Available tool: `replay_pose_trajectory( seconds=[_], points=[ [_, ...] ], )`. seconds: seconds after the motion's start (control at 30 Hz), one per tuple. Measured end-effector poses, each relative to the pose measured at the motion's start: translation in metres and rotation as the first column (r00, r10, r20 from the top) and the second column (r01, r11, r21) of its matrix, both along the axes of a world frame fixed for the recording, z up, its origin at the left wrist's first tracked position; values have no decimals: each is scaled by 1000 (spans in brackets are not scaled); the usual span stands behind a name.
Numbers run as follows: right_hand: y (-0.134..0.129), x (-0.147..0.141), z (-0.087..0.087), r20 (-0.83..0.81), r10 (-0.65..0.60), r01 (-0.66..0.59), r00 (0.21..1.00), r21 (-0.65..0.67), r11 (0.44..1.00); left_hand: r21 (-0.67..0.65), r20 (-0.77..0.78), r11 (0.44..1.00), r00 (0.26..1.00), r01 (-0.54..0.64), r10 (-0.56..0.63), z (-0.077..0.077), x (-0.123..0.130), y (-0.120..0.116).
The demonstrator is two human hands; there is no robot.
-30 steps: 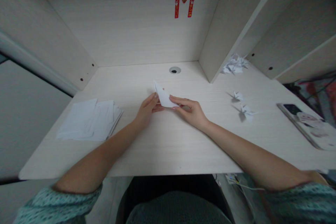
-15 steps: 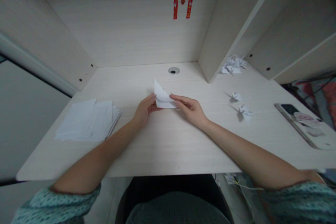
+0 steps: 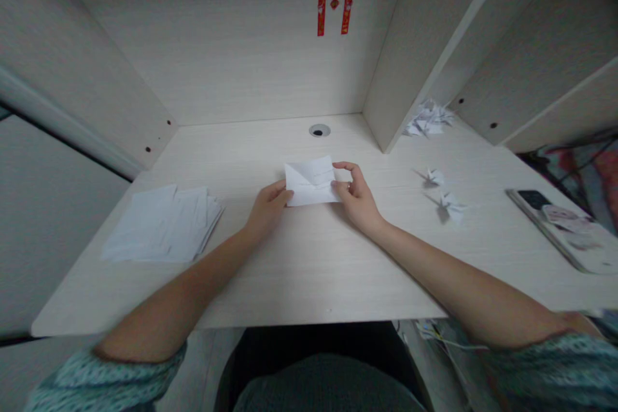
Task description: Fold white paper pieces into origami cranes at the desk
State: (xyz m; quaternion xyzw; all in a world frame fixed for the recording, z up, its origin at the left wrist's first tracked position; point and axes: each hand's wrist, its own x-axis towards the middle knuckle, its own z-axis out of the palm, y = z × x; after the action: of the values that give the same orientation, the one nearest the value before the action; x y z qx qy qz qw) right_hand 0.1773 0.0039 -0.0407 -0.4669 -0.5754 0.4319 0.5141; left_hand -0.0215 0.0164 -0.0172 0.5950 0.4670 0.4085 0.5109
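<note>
Between my two hands is a folded sheet of white paper (image 3: 310,183), now roughly rectangular with a slanting crease on its face. My left hand (image 3: 269,205) pinches its lower left corner, thumb on top and fingers underneath. At the right edge, my right hand (image 3: 356,194) grips the paper between thumb and bent forefinger. To the right lie a folded paper crane (image 3: 435,177) and a second paper crane (image 3: 451,206). A stack of white paper sheets (image 3: 159,222) rests to the left of my left forearm.
More folded paper cranes (image 3: 429,118) are heaped at the back right, behind an upright divider panel (image 3: 400,77). A phone (image 3: 562,228) lies near the right edge of the desk (image 3: 290,283). A round cable hole (image 3: 319,131) sits near the back wall.
The paper has gone from a pointed triangular shape to a wider rectangle. My right hand has shifted right to its edge, and my left thumb now lies on its front.
</note>
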Motion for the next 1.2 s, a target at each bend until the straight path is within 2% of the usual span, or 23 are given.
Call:
replay_pose_trajectory(
  seconds=[0.07,0.13,0.23,0.43,0.5,0.57,0.67,0.73,0.87,1.1,1.2],
  points=[
    [1,-1,-2,-82,8,-7,997,17,1000,-3,-15,999,999,33,-33,0,2,-1],
    [0,-1,-3,-96,5,1,995,63,998,-20,1,998,998,59,-59,0,3,-1],
    [-3,-1,-1,-3,-9,9,1000,136,991,-16,-22,998,997,68,-68,1,5,-1],
    [-6,2,7,200,28,-89,979,304,949,115,-231,992,973,55,-27,5,-1,-1],
    [-4,3,7,206,65,-125,976,297,947,149,-268,989,963,17,24,5,-4,1],
    [-1,5,6,140,89,-126,986,286,950,178,-253,982,962,-56,100,6,-6,3],
    [3,6,5,71,47,-64,996,262,963,197,-191,963,956,-184,222,8,-8,7],
    [5,6,4,80,14,-34,997,250,968,196,-164,953,950,-231,264,10,-9,9],
    [6,6,3,115,3,-28,993,211,977,202,-153,952,953,-230,263,9,-11,12],
    [7,10,4,-3,125,-124,992,124,985,124,-149,966,958,-226,243,1,-15,18],
    [5,9,6,-24,126,-123,992,92,988,95,-110,974,970,-208,218,-3,-16,20]
  ],
)
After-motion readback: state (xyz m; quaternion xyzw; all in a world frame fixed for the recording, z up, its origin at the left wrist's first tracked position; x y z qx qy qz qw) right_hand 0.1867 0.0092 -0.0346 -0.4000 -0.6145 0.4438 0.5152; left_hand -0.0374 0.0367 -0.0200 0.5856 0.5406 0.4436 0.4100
